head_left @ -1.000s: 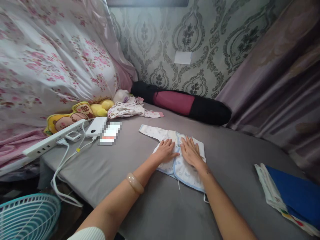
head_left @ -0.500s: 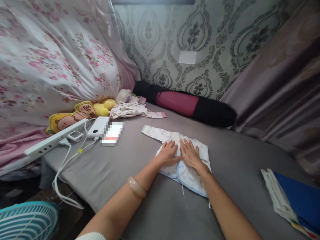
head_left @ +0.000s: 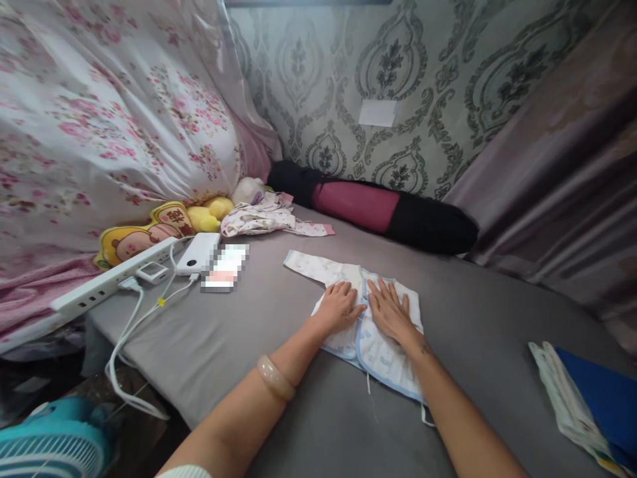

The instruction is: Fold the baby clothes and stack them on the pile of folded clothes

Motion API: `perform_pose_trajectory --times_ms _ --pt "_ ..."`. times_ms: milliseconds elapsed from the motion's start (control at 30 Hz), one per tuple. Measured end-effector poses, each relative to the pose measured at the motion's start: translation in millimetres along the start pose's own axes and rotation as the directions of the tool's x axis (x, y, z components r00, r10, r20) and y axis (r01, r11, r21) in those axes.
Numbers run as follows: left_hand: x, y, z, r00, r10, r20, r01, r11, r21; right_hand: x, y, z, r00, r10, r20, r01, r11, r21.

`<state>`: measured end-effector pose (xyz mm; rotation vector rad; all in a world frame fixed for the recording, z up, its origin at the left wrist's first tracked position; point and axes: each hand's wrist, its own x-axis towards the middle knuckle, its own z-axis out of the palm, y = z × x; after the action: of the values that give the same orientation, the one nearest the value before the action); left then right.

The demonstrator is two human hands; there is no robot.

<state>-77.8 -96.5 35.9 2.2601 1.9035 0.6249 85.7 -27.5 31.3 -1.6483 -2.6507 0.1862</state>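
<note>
A small white baby shirt [head_left: 383,352] with light blue trim and a faint print lies on the grey bed sheet [head_left: 239,345]. One sleeve stretches out to the far left; on the right side no sleeve is stretched out. My left hand [head_left: 339,307] rests flat on the shirt's left half, fingers slightly spread. Flat on the right half lies my right hand [head_left: 391,309], its fingers apart. Neither hand grips the cloth. Thin white ties hang from the shirt's near edge.
Left are a white power strip [head_left: 119,272], a power bank [head_left: 199,252], a blurred-out phone [head_left: 226,267] and cables. Behind them sit plush toys [head_left: 209,214] and crumpled printed clothes [head_left: 263,216]. A black-and-red long bolster [head_left: 358,206] lines the wall. Blue folded fabric [head_left: 597,398] lies right; a teal fan [head_left: 54,438] stands lower left.
My right hand has slid slightly to the right over the shirt, away from my left hand. My left hand stays on the left half. The view has shifted a little.
</note>
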Motion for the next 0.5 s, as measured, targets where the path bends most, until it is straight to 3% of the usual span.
perform_pose_trajectory --times_ms 333,500 --pt "0.8 1.4 -8.9 0.997 -0.021 0.071 0.022 1.0 -0.016 -2.3 -0.8 -4.2 1.0 0.0 0.013 -0.001 0.997 0.073" --pt "2.3 -4.1 -0.7 0.996 -0.006 0.085 0.005 1.0 0.019 -13.7 7.3 -11.3 0.995 0.059 -0.076 -0.057 0.998 0.035"
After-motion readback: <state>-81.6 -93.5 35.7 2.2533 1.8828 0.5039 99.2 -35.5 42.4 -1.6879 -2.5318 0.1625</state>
